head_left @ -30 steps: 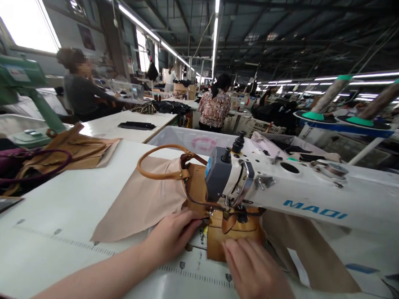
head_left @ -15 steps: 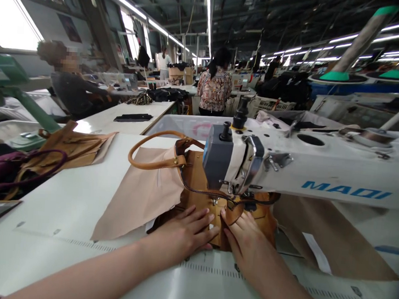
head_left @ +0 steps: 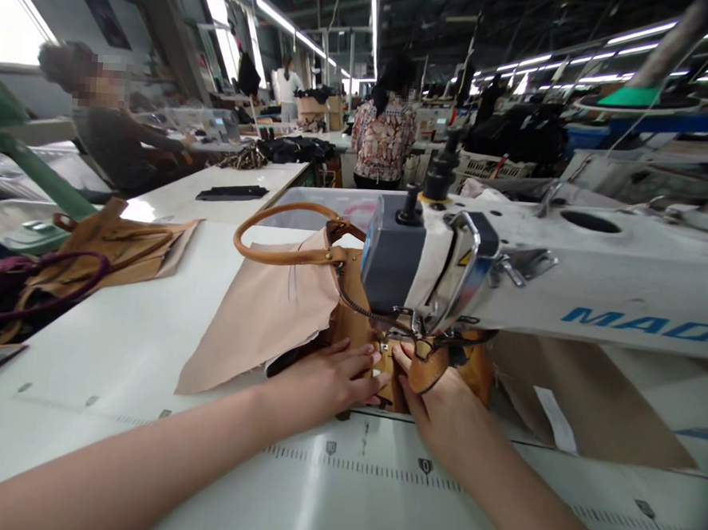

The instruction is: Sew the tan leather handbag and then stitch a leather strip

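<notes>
tan bag (head_left: 350, 322) | looped tan handle (head_left: 288, 256) | beige cloth panel (head_left: 261, 307) | dark edging (head_left: 357, 304)

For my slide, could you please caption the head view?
Left hand and right hand on tan leather at sewing machine.

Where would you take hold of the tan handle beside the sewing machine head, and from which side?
Probably at the outer bend of the tan handle, coming from the person's left. Its slim, rounded band curves away from the sewing machine head there, leaving an open loop that fingers could likely hook. The attached end sits close to the machine, so access looks tighter.
</notes>
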`<state>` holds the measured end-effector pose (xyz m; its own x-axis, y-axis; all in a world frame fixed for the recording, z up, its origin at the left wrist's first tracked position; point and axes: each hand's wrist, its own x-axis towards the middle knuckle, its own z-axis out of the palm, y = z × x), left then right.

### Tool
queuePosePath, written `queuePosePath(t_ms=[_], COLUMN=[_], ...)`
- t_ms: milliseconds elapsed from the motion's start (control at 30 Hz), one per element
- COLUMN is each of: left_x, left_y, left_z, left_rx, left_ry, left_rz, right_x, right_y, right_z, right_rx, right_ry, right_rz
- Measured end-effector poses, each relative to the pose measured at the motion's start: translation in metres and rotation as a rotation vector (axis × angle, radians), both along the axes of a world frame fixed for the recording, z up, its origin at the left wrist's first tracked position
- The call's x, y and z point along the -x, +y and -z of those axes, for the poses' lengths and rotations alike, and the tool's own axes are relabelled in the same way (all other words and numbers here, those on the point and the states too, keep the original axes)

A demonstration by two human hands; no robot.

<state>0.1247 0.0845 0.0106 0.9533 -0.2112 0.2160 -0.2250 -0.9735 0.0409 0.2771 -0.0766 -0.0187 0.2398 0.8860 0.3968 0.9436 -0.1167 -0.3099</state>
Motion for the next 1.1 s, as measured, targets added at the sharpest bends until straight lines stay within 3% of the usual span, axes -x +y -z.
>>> queuePosePath(t_ms=[333, 567, 633, 767, 833, 1100], left_x=[-0.005, -0.004, -0.003, 0.002, 0.003, 0.002], left_y=[0.007, -0.003, -0.002, 0.000, 0.000, -0.006], left_z=[-0.002, -0.009, -0.006, -0.003, -0.004, -0.007], left_rx=[0.050, 0.517, 0.465, 0.088, -0.055, -0.100], left_ry=[0.005, -0.251, -0.260, -0.240, -0.267, -0.255], left_rz=[-0.053, -0.195, -0.169, 0.080, 0.139, 0.086], right_x=[-0.012, -0.006, -0.006, -0.006, -0.005, -0.004], right_y=[0.011, 0.010, 0.009, 0.008, 0.008, 0.008], right_z=[0.008, 0.007, 0.007, 0.004, 0.002, 0.001], right_rx=[0.030, -0.016, 0.023, 0.090, 0.095, 0.084], right_ry=[-0.088, 0.020, 0.021, 0.018, 0.020, -0.004], right_rz=[0.029, 0.067, 0.102, 0.124, 0.124, 0.129])
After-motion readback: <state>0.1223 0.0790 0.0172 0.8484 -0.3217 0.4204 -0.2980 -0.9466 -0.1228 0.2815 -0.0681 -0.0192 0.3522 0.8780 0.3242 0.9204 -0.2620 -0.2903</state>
